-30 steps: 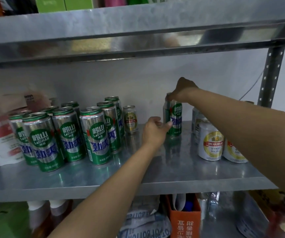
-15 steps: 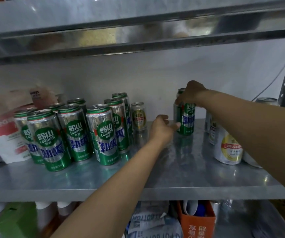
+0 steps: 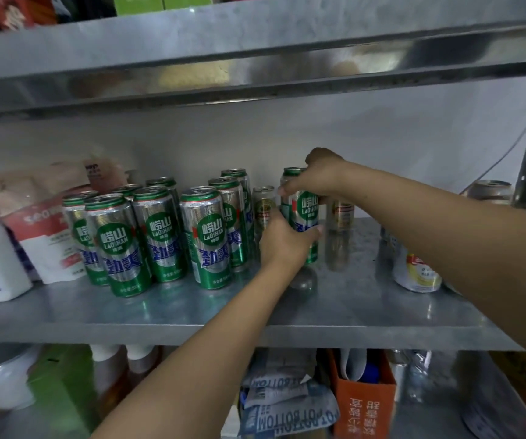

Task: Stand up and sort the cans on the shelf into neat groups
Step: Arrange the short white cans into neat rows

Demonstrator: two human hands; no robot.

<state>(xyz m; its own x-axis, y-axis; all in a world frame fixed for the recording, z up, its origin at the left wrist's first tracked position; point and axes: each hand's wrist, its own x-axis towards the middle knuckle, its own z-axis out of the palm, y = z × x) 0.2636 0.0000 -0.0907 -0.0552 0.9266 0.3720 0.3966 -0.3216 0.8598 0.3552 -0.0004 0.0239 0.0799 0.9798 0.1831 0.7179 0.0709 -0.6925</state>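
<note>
Cans [image 3: 204,239] on the shelf [image 3: 350,308] are partly sorted: a green cluster [image 3: 147,236] stands upright at left. One more green can [image 3: 306,210] is upright just right of it, the left grip [image 3: 287,245] wrapped round its lower body and the right grip [image 3: 320,175] curled over its top. Small gold cans [image 3: 264,205] at the back and yellow-white cans [image 3: 417,275] at right look ungrouped; I judge roughly half the job remains.

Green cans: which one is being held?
The green can set apart, right of the rest: the left hand grips its lower body and the right hand its top. The other green cans stand clustered and untouched.
</note>
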